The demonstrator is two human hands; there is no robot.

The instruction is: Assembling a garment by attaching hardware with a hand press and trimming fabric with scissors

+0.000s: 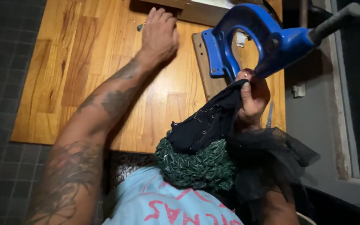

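Nearest the camera: pale blue shirt with pink lettering; bunched against it, a green ruffled fabric and black sheer tulle. Above these, the dark garment with small metal eyelets, pulled up toward the press. Right hand: grip closed, pinching the garment's edge at the jaw of the blue hand press, which stands on a wooden base on the bench. Farther out, left hand: fingers spread flat, palm down on the bench near its far edge, holding nothing.
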